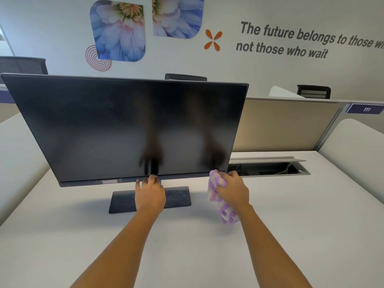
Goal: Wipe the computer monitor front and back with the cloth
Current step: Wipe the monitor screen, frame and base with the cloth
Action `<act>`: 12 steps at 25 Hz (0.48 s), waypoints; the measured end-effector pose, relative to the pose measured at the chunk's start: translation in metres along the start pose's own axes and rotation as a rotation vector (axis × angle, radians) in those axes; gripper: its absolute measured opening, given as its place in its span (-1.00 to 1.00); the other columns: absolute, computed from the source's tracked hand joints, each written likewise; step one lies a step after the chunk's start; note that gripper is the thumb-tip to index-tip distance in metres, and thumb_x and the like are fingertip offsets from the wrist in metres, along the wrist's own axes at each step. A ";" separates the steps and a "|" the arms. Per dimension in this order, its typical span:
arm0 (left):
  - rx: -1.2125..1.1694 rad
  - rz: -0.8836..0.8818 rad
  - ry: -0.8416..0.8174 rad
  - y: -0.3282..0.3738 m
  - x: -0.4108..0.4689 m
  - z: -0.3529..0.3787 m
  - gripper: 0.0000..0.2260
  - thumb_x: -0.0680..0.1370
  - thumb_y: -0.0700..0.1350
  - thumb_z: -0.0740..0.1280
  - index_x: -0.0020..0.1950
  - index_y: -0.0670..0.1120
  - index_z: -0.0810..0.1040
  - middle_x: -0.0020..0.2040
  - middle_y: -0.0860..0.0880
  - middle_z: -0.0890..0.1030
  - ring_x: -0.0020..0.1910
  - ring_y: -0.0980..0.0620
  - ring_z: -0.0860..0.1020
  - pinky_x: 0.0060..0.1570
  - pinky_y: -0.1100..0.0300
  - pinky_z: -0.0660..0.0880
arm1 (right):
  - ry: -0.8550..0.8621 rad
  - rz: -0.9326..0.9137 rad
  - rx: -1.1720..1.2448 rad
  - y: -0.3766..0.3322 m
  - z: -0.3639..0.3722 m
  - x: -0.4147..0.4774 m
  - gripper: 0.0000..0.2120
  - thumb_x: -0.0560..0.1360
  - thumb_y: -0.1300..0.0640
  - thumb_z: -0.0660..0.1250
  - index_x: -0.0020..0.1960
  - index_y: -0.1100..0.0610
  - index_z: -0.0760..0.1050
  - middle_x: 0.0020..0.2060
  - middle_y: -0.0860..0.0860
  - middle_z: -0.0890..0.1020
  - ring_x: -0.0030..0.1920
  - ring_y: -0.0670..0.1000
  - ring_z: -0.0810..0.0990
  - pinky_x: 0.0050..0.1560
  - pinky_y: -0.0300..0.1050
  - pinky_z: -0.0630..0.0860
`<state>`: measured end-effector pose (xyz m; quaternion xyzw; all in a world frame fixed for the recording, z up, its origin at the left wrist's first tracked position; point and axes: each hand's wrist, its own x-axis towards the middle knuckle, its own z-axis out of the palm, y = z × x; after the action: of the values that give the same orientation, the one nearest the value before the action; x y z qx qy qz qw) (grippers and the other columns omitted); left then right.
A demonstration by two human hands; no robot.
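Note:
A black computer monitor (116, 125) stands on a flat dark base (124, 201) on the white desk, its screen off and facing me. My left hand (150, 193) rests at the middle of the screen's bottom edge, fingers spread against the lower bezel. My right hand (232, 189) is closed around a bunched purple-and-white cloth (216, 183). The cloth touches the screen's lower right corner and hangs down below my hand. Both hands are mirrored dimly in the dark screen. The monitor's back is hidden.
An open cable tray (270, 167) is sunk into the white desk (291, 225) right of the monitor. A beige partition (286, 125) runs behind it. Chair backs (313, 92) rise beyond the partition, and a curved white divider (357, 142) stands at right.

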<state>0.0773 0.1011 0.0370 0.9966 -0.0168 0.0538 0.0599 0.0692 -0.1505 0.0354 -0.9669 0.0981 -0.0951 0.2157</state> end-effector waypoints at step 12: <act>-0.014 0.006 0.002 -0.004 0.001 0.001 -0.58 0.64 0.01 0.04 0.48 -0.06 0.17 0.48 -0.05 0.24 0.44 -0.06 0.25 0.47 -0.04 -0.02 | -0.001 -0.002 -0.105 -0.016 0.001 0.002 -0.59 0.56 -0.08 0.18 0.39 -0.04 0.36 0.24 0.09 0.45 0.18 0.12 0.48 0.17 0.00 0.51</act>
<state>0.0786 0.1053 0.0361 0.9960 -0.0200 0.0551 0.0667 0.0735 -0.1363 0.0415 -0.9770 0.1017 -0.0894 0.1646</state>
